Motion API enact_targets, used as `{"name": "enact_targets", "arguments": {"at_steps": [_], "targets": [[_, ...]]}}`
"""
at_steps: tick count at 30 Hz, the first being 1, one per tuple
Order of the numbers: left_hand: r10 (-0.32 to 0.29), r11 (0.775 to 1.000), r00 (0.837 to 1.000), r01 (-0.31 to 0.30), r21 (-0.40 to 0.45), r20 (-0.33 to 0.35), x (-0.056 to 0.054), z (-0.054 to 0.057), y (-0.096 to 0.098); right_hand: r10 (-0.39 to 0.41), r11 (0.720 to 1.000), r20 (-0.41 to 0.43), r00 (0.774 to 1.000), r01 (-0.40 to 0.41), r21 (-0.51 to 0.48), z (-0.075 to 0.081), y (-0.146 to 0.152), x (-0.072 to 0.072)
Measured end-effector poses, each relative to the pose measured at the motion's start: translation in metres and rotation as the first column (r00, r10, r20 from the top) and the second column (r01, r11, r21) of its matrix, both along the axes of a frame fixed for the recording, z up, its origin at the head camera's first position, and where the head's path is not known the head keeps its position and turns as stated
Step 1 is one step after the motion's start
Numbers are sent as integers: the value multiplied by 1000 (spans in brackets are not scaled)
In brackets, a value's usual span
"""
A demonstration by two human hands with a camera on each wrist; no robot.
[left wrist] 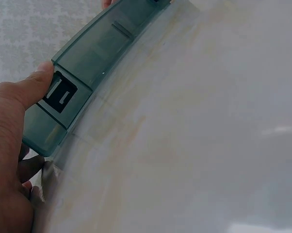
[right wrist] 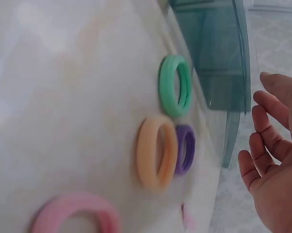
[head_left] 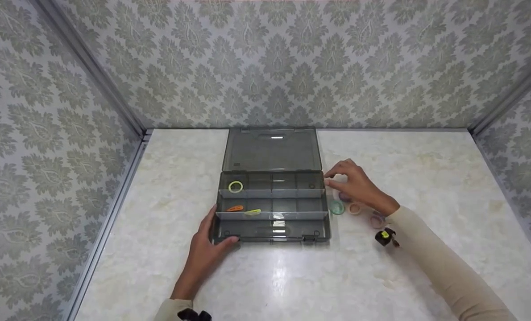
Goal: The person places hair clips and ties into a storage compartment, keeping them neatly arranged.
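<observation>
A grey see-through compartment box [head_left: 272,240] lies with its lid [head_left: 272,154] folded back. A yellow hair tie [head_left: 235,187] is in its back row at the left. In the middle row are an orange hair clip [head_left: 235,208] and a yellow hair clip [head_left: 253,211]. My left hand [head_left: 205,249] grips the box's front left corner, the thumb [left wrist: 37,85] over the front edge near the latch and the fingers along the side. Loosely curved fingers show on my right hand [right wrist: 277,131], nothing between them, close beside the box's right wall.
Right of the box lie a green hair tie [right wrist: 174,85], a peach hair tie [right wrist: 155,153], a purple hair tie [right wrist: 186,149] and a pink hair tie [right wrist: 78,208]. A small pink item [right wrist: 187,218] lies behind them. Patterned walls [head_left: 274,62] border the marbled table [head_left: 180,178].
</observation>
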State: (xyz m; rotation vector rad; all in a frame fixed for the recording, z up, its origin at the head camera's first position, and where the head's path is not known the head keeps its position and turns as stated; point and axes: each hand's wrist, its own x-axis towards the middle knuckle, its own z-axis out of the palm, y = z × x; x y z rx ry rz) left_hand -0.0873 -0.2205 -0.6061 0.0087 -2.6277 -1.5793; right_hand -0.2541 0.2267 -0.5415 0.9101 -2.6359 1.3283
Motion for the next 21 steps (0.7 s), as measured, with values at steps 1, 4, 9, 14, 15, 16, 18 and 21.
{"name": "enact_targets", "arguments": {"at_steps": [1, 4, 9, 14, 15, 16, 18, 21], "targets": [[1, 1000, 1000, -1, 3, 2, 0, 0, 0, -24, 1000, -2, 1000, 24, -8, -1, 4, -1], [4, 1000, 1000, -4, 7, 4, 0, 0, 0, -97, 995, -4, 995, 97, -9, -6, 14, -2], [13, 1000, 1000, -13, 11, 3, -1, 0, 1, -179, 984, 39, 983, 179, 1, -14, 30, -4], [6, 1000, 1000, -6, 10, 19, -1, 1, 2, -247, 969, 74, 966, 247, 6, -21, 47, -3], [3, 1000, 1000, -4, 10, 21, -1, 1, 2, -260, 966, 72, 963, 260, 8, -22, 50, -3], [3, 1000, 1000, -3, 10, 24, -1, 1, 2, -274, 962, 65, 959, 274, 12, -23, 53, -3], [1, 1000, 1000, -1, 11, 22, -1, 1, 1, -297, 955, 52, 953, 297, 15, -25, 58, -2], [-1, 1000, 1000, 1, 10, 14, -1, 1, 0, -317, 948, 38, 948, 317, 12, -26, 64, -1]]}}
